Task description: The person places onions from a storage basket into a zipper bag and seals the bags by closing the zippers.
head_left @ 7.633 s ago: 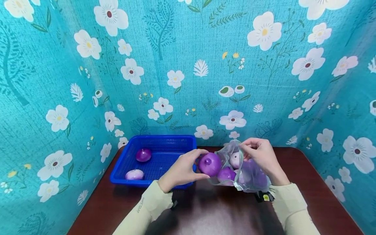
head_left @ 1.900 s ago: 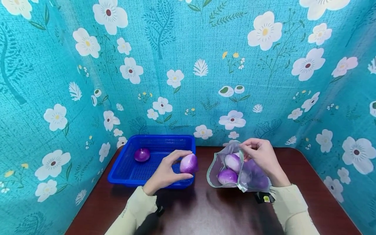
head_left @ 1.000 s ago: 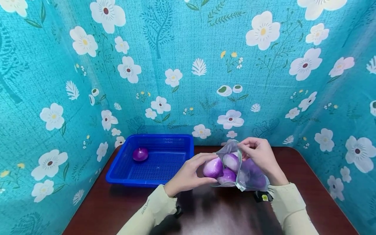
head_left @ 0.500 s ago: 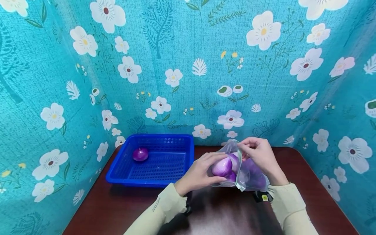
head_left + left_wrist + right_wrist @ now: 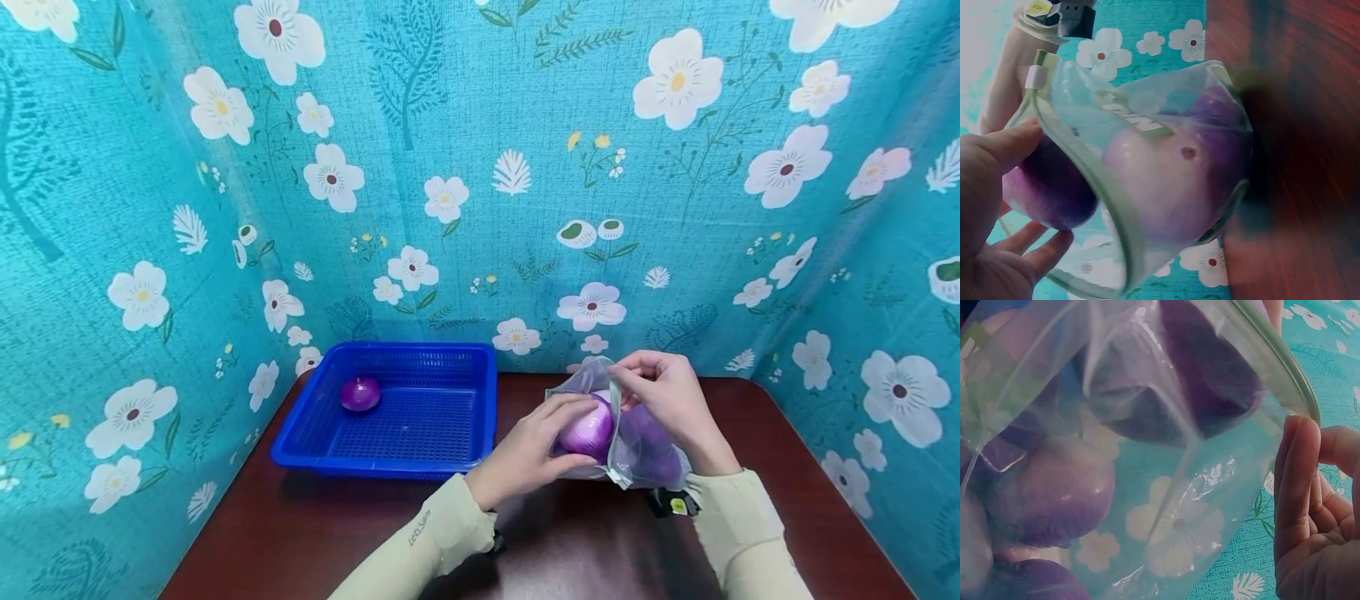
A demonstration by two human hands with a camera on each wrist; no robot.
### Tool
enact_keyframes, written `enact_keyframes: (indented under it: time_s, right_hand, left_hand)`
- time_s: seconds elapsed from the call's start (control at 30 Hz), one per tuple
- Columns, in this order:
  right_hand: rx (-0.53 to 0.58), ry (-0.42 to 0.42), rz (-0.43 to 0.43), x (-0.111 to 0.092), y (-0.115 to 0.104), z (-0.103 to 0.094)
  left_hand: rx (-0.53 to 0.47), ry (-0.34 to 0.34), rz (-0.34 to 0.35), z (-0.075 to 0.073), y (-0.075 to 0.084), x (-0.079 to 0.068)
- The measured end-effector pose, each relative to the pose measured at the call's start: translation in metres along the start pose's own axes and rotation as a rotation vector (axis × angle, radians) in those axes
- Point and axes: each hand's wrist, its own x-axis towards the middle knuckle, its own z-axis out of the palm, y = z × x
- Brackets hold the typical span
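In the head view my left hand point(image 5: 528, 446) grips a purple-and-white onion point(image 5: 587, 433) just inside the mouth of a clear zip bag point(image 5: 648, 458). The left wrist view shows this onion point(image 5: 1054, 181) between thumb and fingers, within the green-edged opening. My right hand point(image 5: 667, 392) pinches the bag's upper rim between thumb and fingertips, also plain in the right wrist view. Several onions lie deeper in the bag, partly blurred by the plastic, one of them a pale purple onion point(image 5: 1054, 490). A single dark purple onion point(image 5: 360, 393) sits in the blue basket.
The blue plastic basket point(image 5: 420, 421) stands left of the bag at the back of the brown table point(image 5: 570, 542). A flowered teal cloth point(image 5: 480, 275) hangs behind and along both sides. A dark wrist device point(image 5: 671, 502) shows below my right wrist.
The pale onion that lay near the basket's front has left it; my left hand has carried an onion rightward from the basket into the bag's mouth. My right hand has stayed on the rim.
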Motion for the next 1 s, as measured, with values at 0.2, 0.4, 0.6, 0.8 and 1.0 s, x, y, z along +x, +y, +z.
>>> enact_keyframes:
  time_s: [0.2, 0.4, 0.6, 0.8, 1.0]
  right_hand:
    - [0.021, 0.003, -0.007, -0.001, -0.002, -0.001]
    - [0.029, 0.014, -0.017, -0.001, -0.001, -0.002]
    - [0.05, 0.017, -0.019, -0.002, 0.0, -0.001]
    - [0.054, 0.022, -0.007, -0.003, -0.003, -0.002]
    - [0.076, 0.019, -0.009, -0.002, -0.002, -0.002]
  left_hand:
    - [-0.007, 0.093, -0.026, 0.004, -0.002, -0.001]
    - [0.029, 0.078, -0.026, 0.003, -0.002, -0.004]
    - [0.115, 0.091, -0.013, 0.001, -0.003, -0.012]
    - [0.167, 0.188, 0.016, -0.003, -0.008, -0.012]
    - [0.145, 0.226, 0.032, -0.003, -0.011, -0.009]
